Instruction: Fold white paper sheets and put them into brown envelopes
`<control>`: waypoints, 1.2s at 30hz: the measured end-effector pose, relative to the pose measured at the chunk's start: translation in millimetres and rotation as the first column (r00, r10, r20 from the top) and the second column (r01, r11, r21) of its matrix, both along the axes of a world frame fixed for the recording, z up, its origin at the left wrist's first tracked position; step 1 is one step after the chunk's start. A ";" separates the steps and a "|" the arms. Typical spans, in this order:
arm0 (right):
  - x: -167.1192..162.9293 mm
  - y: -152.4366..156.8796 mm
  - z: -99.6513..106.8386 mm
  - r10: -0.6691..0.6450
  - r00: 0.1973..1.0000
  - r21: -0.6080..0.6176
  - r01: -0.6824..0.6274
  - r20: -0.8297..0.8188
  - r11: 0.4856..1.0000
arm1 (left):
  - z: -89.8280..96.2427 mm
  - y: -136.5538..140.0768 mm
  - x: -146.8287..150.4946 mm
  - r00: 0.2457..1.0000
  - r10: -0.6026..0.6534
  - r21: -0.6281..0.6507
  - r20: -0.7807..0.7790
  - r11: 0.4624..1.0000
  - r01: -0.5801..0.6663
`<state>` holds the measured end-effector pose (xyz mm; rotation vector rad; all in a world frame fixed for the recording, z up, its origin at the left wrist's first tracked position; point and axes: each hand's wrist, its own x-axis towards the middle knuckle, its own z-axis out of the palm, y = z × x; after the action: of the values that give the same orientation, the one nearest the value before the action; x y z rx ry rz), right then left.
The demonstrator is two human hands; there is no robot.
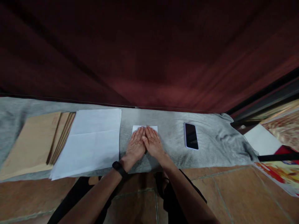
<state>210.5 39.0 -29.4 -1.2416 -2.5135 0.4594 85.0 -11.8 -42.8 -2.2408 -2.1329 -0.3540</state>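
Note:
A small folded-looking piece of white paper (153,127) lies on the grey cloth, mostly covered by both hands. My left hand (136,144) rests flat on it, fingers stretched forward, a black band on the wrist. Beside it my right hand (153,143) also lies flat on the paper, its thumb touching or overlapping the left hand. Neither hand grips anything. Only the paper's far edge and corners show; the rest is hidden under the palms.
Left of the hands lies a stack of white sheets (93,140), partly over several brown envelopes (32,143). A phone (191,136) lies to the right on the grey cloth (219,146). A dark red surface (149,62) rises behind. Printed papers (285,177) sit at far right.

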 end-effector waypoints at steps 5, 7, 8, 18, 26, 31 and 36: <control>4.8 -1.0 -5.6 0.001 0.997 0.103 -0.009 0.081 0.995 | 6.4 -2.1 -14.8 0.997 0.073 -0.016 0.014 0.997 -0.073; 6.6 -0.1 -7.7 -0.014 0.995 0.126 0.002 0.098 0.992 | 6.7 -2.4 -19.8 0.995 0.094 -0.026 0.021 0.995 -0.093; 7.8 0.8 -8.5 -0.026 0.994 0.137 0.011 0.105 0.991 | 6.9 -2.4 -21.8 0.994 0.108 -0.032 0.025 0.994 -0.107; 31.8 15.4 -3.1 -0.135 0.979 0.128 0.115 0.152 0.985 | 12.1 -3.0 -33.2 0.981 0.190 0.006 0.041 0.982 -0.191; 33.1 13.8 12.2 -0.147 0.980 0.031 0.145 0.134 0.989 | 21.7 -4.5 8.0 0.997 -0.061 0.095 0.042 0.994 0.057; 40.2 17.9 12.5 -0.136 0.977 0.000 0.138 0.166 0.990 | 11.9 -1.4 38.8 0.987 -0.155 0.055 0.044 0.987 0.152; 47.5 20.9 6.2 -0.125 0.977 0.035 0.121 0.170 0.992 | 4.7 7.9 40.9 0.990 -0.133 0.074 0.048 0.989 0.129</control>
<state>258.0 59.9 -23.2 -1.4754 -2.5526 0.3029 125.9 -3.9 -38.1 -2.3634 -1.9674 -0.4914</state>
